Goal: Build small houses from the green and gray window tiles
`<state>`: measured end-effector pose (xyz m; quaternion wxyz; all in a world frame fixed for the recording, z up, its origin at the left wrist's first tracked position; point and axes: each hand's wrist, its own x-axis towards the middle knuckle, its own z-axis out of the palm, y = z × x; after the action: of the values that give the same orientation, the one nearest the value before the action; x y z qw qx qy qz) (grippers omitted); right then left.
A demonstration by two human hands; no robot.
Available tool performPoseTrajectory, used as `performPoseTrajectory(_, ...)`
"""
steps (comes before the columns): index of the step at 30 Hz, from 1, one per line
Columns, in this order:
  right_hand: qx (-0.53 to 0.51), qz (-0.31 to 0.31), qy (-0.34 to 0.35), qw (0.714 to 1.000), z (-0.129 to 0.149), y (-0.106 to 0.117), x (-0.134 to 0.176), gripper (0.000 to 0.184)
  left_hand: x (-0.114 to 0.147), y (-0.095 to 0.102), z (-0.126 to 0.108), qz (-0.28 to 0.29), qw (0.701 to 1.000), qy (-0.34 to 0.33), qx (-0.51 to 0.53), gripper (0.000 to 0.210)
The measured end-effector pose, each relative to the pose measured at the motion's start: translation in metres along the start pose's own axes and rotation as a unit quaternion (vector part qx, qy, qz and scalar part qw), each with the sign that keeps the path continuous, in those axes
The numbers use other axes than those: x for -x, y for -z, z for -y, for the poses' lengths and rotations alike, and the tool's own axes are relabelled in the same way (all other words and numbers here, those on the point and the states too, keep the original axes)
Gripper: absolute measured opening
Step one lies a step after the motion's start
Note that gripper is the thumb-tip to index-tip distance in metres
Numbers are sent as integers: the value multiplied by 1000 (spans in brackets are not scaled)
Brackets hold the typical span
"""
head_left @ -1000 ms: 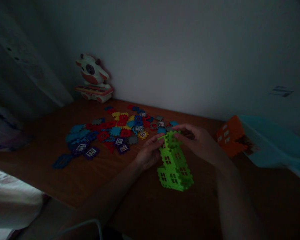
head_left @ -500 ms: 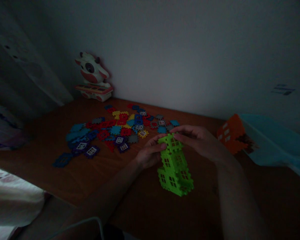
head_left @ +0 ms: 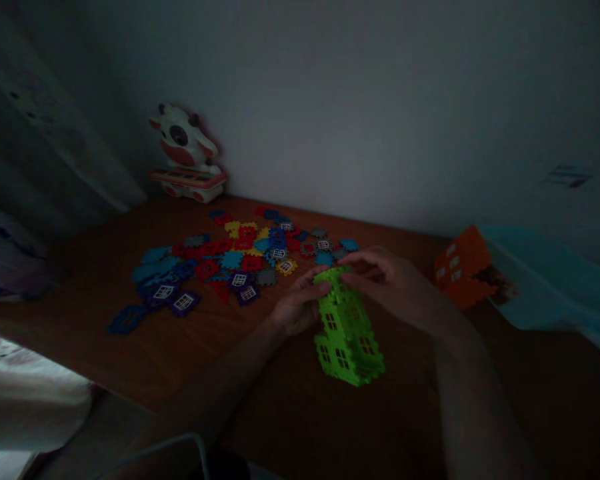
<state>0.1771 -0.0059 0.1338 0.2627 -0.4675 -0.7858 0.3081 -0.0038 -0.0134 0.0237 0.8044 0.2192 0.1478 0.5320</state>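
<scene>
No legible lettering or numbers.

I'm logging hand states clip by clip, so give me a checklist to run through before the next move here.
1. Left hand gripping the green structure: ok, thumb on its upper side.
2. Right hand at the structure: ok, digits on its top.
3. Structure's base resting on the table: cannot tell.
4. Loose flat pieces apart from the structure: ok, spread beyond the left hand.
5. Orange structure apart from the right hand: ok, off to the right.
6. Bright lighting: not ok, the scene is dim.
</scene>
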Motion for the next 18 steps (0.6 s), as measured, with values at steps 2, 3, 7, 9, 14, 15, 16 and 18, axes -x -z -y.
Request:
performPoseTrajectory(2,16,-5,-21,1000,4,-2,3,25,0,-1,0,-5,1000,-2,-1,43)
performPoseTrajectory(3,24,0,-31,999,7,-3,4,25,0,-1,0,-8,1000,-4,-2,43)
performPoseTrajectory(7,60,31,-53,996,18,-5,10,34,1,-2,-1,-14,1000,-4,-9,45)
performPoseTrajectory(9,83,36,-53,994,21,-7,12,40,2,-3,-1,-13,1000,-5,-15,47)
performPoseTrajectory(14,113,48,-36,992,25,-7,14,46,2,-4,-1,19,998,-9,-54,48)
performPoseTrajectory(15,114,53,-32,992,25,-7,14,48,2,-4,0,26,997,-9,-67,48)
performPoseTrajectory(16,114,59,-32,991,25,-8,14,49,1,-3,1,30,996,-11,-83,48)
performPoseTrajectory(18,111,73,-35,991,24,-9,14,51,0,-2,3,30,993,-13,-115,47)
